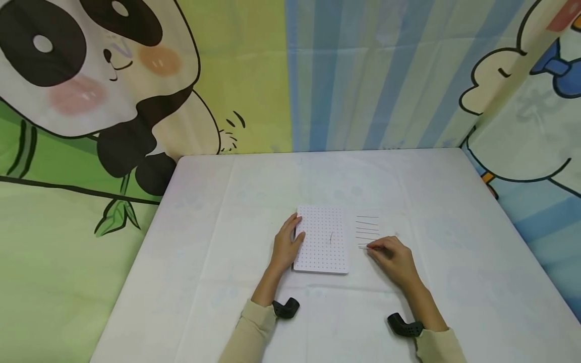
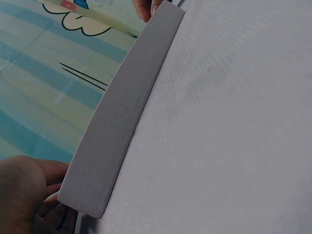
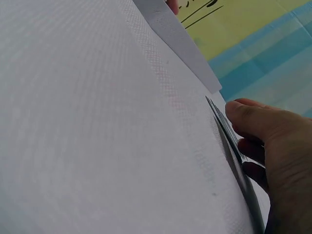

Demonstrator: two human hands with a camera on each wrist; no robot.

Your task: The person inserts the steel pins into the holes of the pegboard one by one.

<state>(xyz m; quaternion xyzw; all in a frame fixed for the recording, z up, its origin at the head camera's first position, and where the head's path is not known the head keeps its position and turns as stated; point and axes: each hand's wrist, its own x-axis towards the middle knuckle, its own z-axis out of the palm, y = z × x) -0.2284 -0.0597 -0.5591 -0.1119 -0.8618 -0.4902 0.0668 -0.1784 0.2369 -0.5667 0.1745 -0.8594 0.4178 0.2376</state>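
A white pegboard (image 1: 320,252) with rows of small holes lies on the table, and two thin needles (image 1: 331,237) stand up from it. My left hand (image 1: 285,248) holds the board's left edge, thumb over the top face and fingers at the edge. In the left wrist view the board's thick side (image 2: 117,112) shows, with the needles (image 2: 83,75) above it. Several thin metal needles (image 1: 366,232) lie in a row right of the board. My right hand (image 1: 394,257) pinches at the nearest needle (image 1: 362,247), thumb and forefinger together; the fingertips hide its right end.
A white cloth covers the table (image 1: 254,196). Behind it hangs a curtain (image 1: 245,75) printed with a panda and stripes. Each wrist carries a black camera mount (image 1: 287,308), close over the cloth.
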